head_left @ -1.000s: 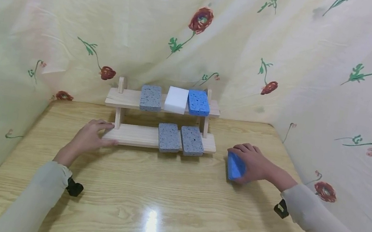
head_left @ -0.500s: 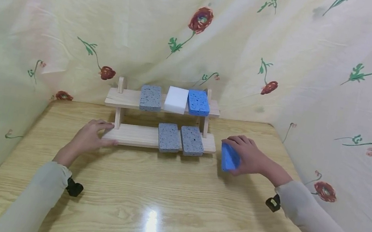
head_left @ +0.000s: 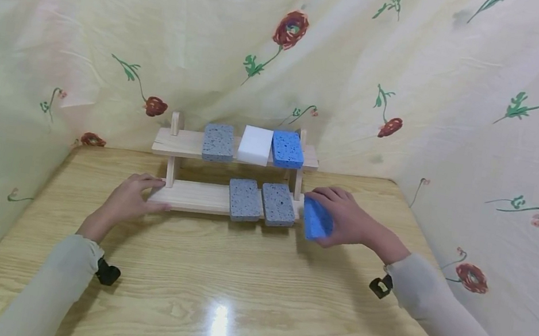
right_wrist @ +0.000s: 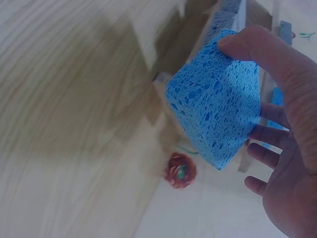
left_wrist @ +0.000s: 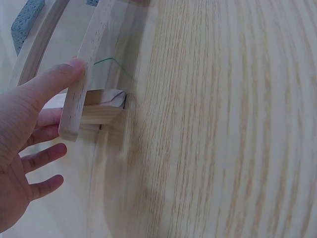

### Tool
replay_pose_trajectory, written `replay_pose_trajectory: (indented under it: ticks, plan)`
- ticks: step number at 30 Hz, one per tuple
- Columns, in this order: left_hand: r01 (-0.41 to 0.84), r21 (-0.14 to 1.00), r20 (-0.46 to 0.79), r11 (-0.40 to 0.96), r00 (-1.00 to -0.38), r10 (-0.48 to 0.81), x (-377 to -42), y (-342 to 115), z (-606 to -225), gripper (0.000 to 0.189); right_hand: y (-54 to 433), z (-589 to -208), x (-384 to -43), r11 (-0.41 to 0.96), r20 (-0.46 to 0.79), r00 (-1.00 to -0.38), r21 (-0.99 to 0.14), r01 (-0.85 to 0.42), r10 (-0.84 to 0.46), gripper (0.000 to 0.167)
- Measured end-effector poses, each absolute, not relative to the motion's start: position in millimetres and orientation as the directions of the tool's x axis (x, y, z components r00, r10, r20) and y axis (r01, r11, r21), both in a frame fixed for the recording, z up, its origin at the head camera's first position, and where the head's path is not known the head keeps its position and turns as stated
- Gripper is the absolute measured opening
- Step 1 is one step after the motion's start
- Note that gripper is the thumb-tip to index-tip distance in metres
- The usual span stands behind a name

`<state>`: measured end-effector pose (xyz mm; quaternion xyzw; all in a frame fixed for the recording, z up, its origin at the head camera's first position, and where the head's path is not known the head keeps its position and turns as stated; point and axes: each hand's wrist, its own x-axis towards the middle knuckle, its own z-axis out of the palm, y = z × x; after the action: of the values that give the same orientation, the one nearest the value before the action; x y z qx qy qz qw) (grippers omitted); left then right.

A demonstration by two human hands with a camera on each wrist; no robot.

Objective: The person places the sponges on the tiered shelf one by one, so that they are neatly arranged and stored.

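Observation:
My right hand (head_left: 349, 222) grips a blue porous sponge (head_left: 316, 221) by its edges, held above the table at the right end of the two-tier wooden shelf (head_left: 192, 196). In the right wrist view the thumb lies on one edge of that sponge (right_wrist: 213, 99), with fingers at the opposite edge. My left hand (head_left: 126, 199) pinches the lower board's left end, as the board (left_wrist: 81, 84) in the left wrist view confirms. Two grey sponges, the left one (head_left: 245, 200) and the right one (head_left: 278, 204), lie side by side on the lower tier.
On the upper tier are a grey sponge (head_left: 218, 142), a white sponge block (head_left: 255, 144) and another blue sponge (head_left: 288, 149). The shelf stands at the back of a wood-grain table (head_left: 211, 275), near a flowered cloth (head_left: 215, 38) that hangs behind and at both sides.
My right hand has moved left and slightly back with the blue sponge, from beside the shelf to its lower right end. The left hand has stayed in place.

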<state>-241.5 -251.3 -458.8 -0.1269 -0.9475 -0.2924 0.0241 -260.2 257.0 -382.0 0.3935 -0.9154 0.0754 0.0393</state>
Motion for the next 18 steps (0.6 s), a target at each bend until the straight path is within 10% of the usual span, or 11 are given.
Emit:
replay_pose_trajectory:
  ticks: [18]
  plan:
    - [0.252,0.551,0.118,0.795,-0.967,0.224,-242.1,-251.6,-459.8,0.071,196.8,-363.5,-259.9,0.608,0.145,-0.627,-0.160,-0.778,-0.765,0.100]
